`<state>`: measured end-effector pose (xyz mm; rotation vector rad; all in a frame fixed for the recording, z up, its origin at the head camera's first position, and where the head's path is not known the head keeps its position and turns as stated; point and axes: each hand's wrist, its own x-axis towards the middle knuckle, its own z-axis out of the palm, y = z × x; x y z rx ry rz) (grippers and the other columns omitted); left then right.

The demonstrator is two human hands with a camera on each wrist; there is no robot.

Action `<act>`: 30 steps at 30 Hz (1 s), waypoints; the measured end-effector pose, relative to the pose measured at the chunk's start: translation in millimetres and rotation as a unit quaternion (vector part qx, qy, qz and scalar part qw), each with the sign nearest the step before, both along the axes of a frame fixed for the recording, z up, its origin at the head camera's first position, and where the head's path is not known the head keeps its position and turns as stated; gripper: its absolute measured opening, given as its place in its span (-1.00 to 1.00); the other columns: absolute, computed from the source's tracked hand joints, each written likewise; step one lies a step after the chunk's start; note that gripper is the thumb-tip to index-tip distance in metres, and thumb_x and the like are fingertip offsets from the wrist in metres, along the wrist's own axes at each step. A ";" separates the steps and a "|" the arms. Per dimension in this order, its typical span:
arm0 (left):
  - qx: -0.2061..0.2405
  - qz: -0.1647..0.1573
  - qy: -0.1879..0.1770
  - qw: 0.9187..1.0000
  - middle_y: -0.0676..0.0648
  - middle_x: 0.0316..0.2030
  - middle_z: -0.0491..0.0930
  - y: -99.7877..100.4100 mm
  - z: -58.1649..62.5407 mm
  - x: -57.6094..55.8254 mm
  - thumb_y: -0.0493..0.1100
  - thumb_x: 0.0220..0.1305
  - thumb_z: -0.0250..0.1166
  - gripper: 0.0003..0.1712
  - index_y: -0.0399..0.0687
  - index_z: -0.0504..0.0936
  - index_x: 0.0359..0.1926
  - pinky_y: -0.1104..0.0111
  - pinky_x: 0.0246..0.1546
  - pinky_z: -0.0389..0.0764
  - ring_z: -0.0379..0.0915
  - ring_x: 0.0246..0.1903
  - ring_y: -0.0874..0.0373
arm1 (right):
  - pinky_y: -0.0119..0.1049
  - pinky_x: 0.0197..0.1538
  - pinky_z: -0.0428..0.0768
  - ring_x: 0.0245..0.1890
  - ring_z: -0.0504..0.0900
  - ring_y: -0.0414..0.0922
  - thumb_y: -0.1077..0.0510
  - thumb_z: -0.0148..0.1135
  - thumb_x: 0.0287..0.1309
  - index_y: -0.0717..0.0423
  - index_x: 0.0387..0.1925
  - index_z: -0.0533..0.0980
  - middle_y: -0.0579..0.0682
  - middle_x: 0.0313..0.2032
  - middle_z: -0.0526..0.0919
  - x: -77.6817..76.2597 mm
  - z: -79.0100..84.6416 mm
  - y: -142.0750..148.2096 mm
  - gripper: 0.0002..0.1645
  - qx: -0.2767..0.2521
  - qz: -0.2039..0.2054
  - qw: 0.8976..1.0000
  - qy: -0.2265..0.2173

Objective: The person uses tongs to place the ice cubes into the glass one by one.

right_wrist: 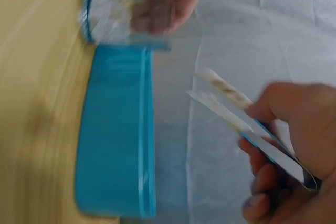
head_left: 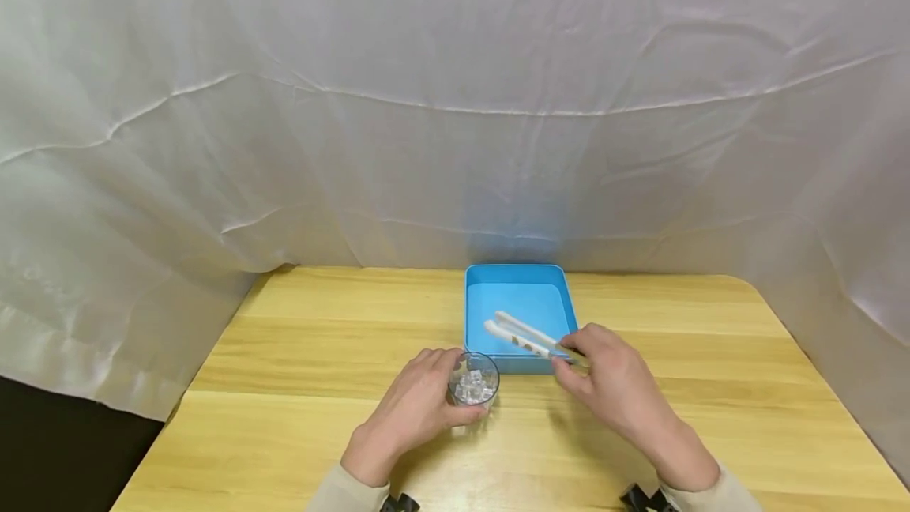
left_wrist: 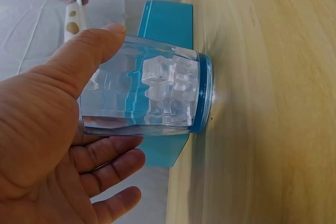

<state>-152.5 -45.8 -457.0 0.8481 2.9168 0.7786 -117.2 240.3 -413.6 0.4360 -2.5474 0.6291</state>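
My left hand (head_left: 415,401) holds a drinking glass (left_wrist: 118,90) upright on the table, thumb on one side and fingers on the other. Several clear cubes (left_wrist: 157,71) lie in the lower part of the glass; whether they are ice or plastic I cannot tell. In my right hand (head_left: 617,374) is a pair of tongs (right_wrist: 283,162) with white, brown-spotted tips and metal arms, pinched between thumb and fingers. The tips stand slightly apart, nothing between them, over a blue square tray (head_left: 519,299) just behind the glass.
The wooden table (head_left: 306,354) carries the tray and the glass. A pale grey cloth (head_left: 426,164) hangs behind the table and along its sides. A dark area (head_left: 64,449) shows at the lower left, beyond the table edge.
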 end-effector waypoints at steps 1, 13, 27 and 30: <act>0.002 0.001 -0.002 1.000 -0.09 0.22 0.64 -0.3 -0.1 -0.2 0.32 0.10 0.58 0.01 -0.14 0.49 0.41 0.04 0.34 0.56 0.52 0.22 0.01 | -0.41 -0.45 0.50 -0.45 0.41 -0.25 0.23 0.50 0.15 0.14 -0.29 0.69 -0.10 -0.38 0.62 -2.3 -1.3 4.0 -0.88 -0.011 -0.019 1.000 -0.006; 0.007 0.001 0.005 1.000 -0.13 0.21 0.64 -2.7 -3.1 -4.5 0.28 0.11 0.59 -0.02 -0.18 0.49 0.39 0.00 0.31 0.58 0.53 0.21 -0.02 | 0.08 -0.50 0.50 -0.49 0.52 0.14 0.10 0.19 0.40 0.47 -0.20 0.60 0.31 -0.39 0.59 -25.8 -35.3 122.9 -0.60 -0.037 -0.248 0.966 -0.065; 0.006 -0.001 0.011 1.000 -0.12 0.18 0.65 -0.6 -6.9 -9.3 0.26 0.10 0.59 -0.04 -0.19 0.51 0.36 -0.03 0.25 0.62 0.56 0.17 -0.02 | 0.03 -0.48 0.50 -0.44 0.56 0.22 -0.19 -0.02 0.47 0.33 -0.41 0.48 0.32 -0.48 0.53 -6.7 -50.3 218.6 -0.37 0.005 -0.362 0.873 -0.326; 0.008 0.000 0.013 1.000 -0.13 0.19 0.65 -1.1 -7.4 -10.6 0.26 0.10 0.60 -0.05 -0.18 0.51 0.36 -0.04 0.25 0.61 0.56 0.19 -0.03 | 0.02 -0.44 0.51 -0.43 0.55 0.15 -0.24 0.02 0.41 0.25 -0.40 0.53 0.26 -0.47 0.56 -6.1 -53.1 221.2 -0.39 0.006 -0.351 0.856 -0.381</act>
